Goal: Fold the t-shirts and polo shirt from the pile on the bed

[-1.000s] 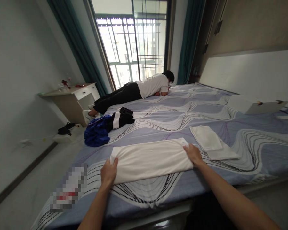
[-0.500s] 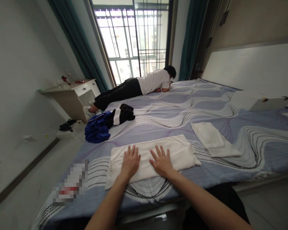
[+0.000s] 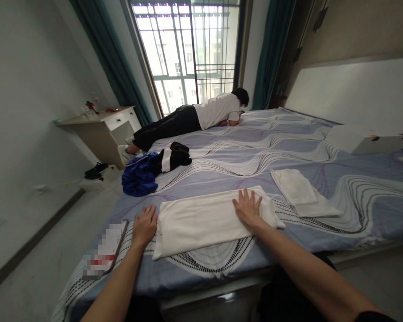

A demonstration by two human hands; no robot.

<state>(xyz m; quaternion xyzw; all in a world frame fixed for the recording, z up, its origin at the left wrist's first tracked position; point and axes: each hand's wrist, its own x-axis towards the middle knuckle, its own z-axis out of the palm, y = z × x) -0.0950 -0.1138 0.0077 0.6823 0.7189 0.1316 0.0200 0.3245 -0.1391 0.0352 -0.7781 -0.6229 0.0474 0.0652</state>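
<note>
A white cloth, folded into a long rectangle, lies flat near the bed's front edge; it looks like a garment, but I cannot tell its kind. My right hand rests on its right part, palm down with fingers spread. Just beyond its left end, my left hand lies flat on the patterned bedsheet, fingers stretched out and holding nothing. To the right of the long cloth sits a smaller folded white cloth, apart from it.
A blurred flat object lies by the left front corner. Blue and black clothing is heaped farther back. A person in a white shirt lies across the bed's far side. A white box stands at right, a desk at left.
Both hands were on the middle of the long cloth. My left hand has slid left off its end onto the sheet; my right hand has moved right along the cloth.
</note>
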